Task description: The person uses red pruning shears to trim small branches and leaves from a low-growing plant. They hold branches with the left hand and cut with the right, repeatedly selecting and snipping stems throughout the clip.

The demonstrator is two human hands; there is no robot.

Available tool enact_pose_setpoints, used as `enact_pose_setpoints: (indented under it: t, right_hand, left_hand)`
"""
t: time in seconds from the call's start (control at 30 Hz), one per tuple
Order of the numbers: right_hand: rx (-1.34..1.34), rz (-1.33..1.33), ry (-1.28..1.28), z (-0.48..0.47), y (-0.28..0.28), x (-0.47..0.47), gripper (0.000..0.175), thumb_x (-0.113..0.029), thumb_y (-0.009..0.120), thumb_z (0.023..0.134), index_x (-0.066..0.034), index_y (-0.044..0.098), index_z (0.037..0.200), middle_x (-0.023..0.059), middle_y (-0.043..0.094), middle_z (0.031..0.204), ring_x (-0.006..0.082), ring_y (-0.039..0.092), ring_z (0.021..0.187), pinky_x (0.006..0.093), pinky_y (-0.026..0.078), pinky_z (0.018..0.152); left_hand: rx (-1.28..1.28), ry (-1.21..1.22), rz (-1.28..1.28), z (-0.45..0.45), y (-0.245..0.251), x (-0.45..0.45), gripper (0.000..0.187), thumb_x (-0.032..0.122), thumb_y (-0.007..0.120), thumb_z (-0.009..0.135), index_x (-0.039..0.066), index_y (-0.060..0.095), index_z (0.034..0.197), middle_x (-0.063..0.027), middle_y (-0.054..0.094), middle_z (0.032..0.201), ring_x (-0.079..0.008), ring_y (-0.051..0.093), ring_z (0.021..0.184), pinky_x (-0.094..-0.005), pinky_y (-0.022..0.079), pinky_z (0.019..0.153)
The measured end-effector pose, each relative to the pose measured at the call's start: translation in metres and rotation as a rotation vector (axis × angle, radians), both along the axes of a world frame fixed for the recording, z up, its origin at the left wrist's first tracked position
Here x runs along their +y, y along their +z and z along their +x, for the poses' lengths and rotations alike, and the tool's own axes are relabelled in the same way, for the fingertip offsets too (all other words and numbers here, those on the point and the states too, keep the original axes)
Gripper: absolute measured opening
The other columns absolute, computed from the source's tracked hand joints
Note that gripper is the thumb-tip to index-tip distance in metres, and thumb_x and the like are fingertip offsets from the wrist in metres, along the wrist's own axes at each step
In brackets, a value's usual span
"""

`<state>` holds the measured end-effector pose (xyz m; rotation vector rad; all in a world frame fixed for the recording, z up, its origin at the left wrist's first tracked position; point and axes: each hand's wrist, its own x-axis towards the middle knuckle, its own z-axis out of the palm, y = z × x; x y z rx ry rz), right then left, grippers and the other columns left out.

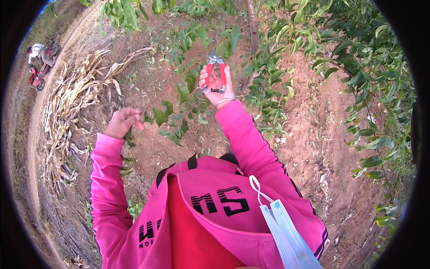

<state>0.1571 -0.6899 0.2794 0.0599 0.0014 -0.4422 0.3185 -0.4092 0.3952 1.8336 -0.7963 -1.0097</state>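
Observation:
My right hand [218,85] holds red-handled pruning shears [215,69], with the metal blades pointing away from me beside a leafy branch. The handles lie spread across the palm, and a dark catch shows at their lower end. To the left, my left hand [125,121] pinches a long thin branch [164,90] between thumb and fingers. From there the branch runs up and to the right, past the shear blades, with green leaves hanging along it. Whether the blades touch the branch, I cannot tell.
A tree trunk [252,27] stands ahead. Dense leafy branches [379,84] fill the right side, and more leaves hang at the top. Dry corn stalks [72,90] lie at left, beside a dirt track. Beyond it is a person on a red motorcycle [42,69].

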Motion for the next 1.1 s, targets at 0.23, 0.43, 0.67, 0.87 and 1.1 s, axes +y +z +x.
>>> enact_pose_setpoints:
  t: [0.23, 0.43, 0.67, 0.87, 1.1]
  right_hand:
    - [0.063, -0.126, 0.017, -0.003, -0.017, 0.004, 0.055, -0.051, 0.058, 0.085, -0.0013, 0.053, 0.109, 0.0097, 0.056, 0.089, 0.0178, 0.054, 0.074, 0.032, 0.047, 0.065]
    - [0.325, -0.318, 0.08, -0.026, -0.03, 0.03, 0.054, -0.052, 0.054, 0.087, -0.0022, 0.052, 0.107, 0.0088, 0.057, 0.085, 0.0173, 0.055, 0.069, 0.0302, 0.047, 0.059]
    - [0.55, -0.36, 0.077, -0.047, -0.05, 0.05, 0.058, -0.054, 0.05, 0.088, -0.0014, 0.05, 0.112, 0.0109, 0.058, 0.09, 0.02, 0.056, 0.074, 0.0348, 0.049, 0.066]
    - [0.282, -0.217, 0.034, -0.031, -0.035, 0.032, 0.069, -0.062, 0.05, 0.083, -0.0008, 0.053, 0.113, 0.0196, 0.059, 0.107, 0.0311, 0.06, 0.094, 0.0466, 0.049, 0.084]
    - [0.025, -0.116, 0.055, 0.0, -0.015, 0.019, 0.08, -0.061, 0.058, 0.078, 0.0038, 0.046, 0.124, 0.0203, 0.053, 0.116, 0.0338, 0.055, 0.103, 0.0481, 0.044, 0.091]
  left_hand:
    - [-0.035, -0.024, -0.012, 0.017, -0.016, 0.002, 0.014, 0.005, 0.054, 0.089, -0.004, 0.057, 0.1, -0.0066, 0.064, 0.076, -0.0133, 0.063, 0.068, -0.0245, 0.047, 0.071]
    - [-0.089, -0.002, -0.025, 0.033, -0.035, 0.004, 0.016, 0.004, 0.053, 0.089, -0.005, 0.057, 0.102, -0.0061, 0.063, 0.076, -0.0129, 0.063, 0.068, -0.0246, 0.047, 0.071]
    - [-0.074, 0.003, -0.053, 0.04, -0.046, 0.008, 0.018, 0.004, 0.053, 0.089, -0.006, 0.056, 0.104, -0.0067, 0.064, 0.076, -0.0129, 0.062, 0.068, -0.0245, 0.047, 0.071]
    - [-0.071, -0.033, -0.078, 0.039, -0.046, 0.01, 0.017, 0.005, 0.053, 0.09, -0.003, 0.056, 0.104, -0.0069, 0.063, 0.081, -0.0131, 0.063, 0.068, -0.0251, 0.047, 0.07]
    - [-0.003, -0.058, -0.125, 0.034, -0.04, 0.009, 0.016, 0.006, 0.054, 0.09, -0.003, 0.056, 0.103, -0.0076, 0.063, 0.083, -0.0137, 0.063, 0.068, -0.0258, 0.048, 0.07]
